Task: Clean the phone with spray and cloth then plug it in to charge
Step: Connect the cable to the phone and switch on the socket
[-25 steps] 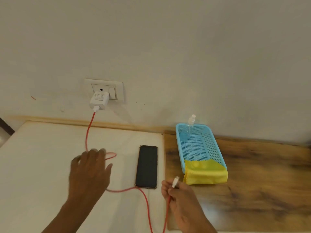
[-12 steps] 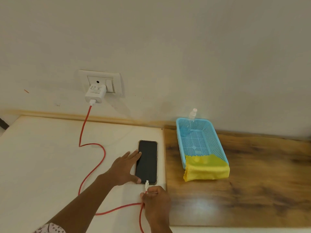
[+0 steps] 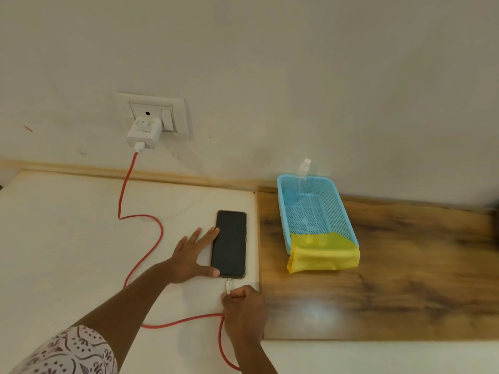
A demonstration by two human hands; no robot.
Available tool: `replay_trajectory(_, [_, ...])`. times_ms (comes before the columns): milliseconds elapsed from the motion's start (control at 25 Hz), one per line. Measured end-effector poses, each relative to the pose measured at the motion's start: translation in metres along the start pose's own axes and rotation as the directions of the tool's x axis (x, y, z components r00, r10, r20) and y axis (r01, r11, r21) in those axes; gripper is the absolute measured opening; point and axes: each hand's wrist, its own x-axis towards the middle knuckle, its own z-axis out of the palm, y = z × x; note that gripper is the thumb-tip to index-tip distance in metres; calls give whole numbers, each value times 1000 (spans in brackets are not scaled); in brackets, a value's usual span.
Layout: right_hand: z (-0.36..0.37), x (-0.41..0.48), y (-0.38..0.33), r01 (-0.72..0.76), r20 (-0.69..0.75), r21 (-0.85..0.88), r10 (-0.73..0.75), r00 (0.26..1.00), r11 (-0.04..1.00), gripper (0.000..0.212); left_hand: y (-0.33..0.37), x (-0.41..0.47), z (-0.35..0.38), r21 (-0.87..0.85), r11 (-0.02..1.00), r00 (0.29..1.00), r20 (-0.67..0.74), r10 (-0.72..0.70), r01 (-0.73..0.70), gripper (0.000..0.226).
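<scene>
White laminate forms the left part of the work surface (image 3: 67, 238); a dark wood-grain board (image 3: 405, 279) abuts it on the right, the seam running just beside the phone's right edge. The wall bounds the far side, and broad bare laminate lies open to the left of the cable. One black smartphone (image 3: 231, 244) lies flat, screen up, near the seam — its long axis runs toward the wall, its charging end nearest the person. The left hand (image 3: 189, 257) rests open, fingers spread, its fingertips and thumb touching the phone's left edge; it grasps nothing. The right hand (image 3: 243, 306) is closed, pinching the white connector (image 3: 228, 286) of the one red cable (image 3: 159, 233), whose tip meets the phone's near end; whether it is fully seated cannot be told. The cable snakes across the laminate up to one white charger (image 3: 143, 133) plugged into the single wall socket (image 3: 162, 114). On the wood board, well apart from the phone, stands one blue mesh basket (image 3: 340, 211) — one clear spray bottle (image 3: 297, 182) leans in its far corner, and one yellow cloth (image 3: 324, 255) drapes over its near rim.
</scene>
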Motion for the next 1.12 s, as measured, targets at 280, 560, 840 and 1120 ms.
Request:
replay_trajectory(280, [4, -4, 1, 42, 3, -25, -42, 999, 999, 17, 8, -4, -6, -43, 993, 993, 51, -108, 110, 102])
replay_trajectory(560, [6, -5, 3, 31, -45, -7, -31, 998, 999, 18, 10, -5, -8, -60, 988, 988, 59, -140, 143, 101])
replay_trajectory(840, [7, -1, -2, 72, -50, -106, -77, 996, 992, 21, 14, -4, -7, 22, 994, 994, 19, -104, 104, 100])
replay_trajectory(1120, [6, 9, -6, 157, -57, -257, -177, 983, 954, 20, 19, -1, -10, 90, 994, 997, 23, -70, 68, 99])
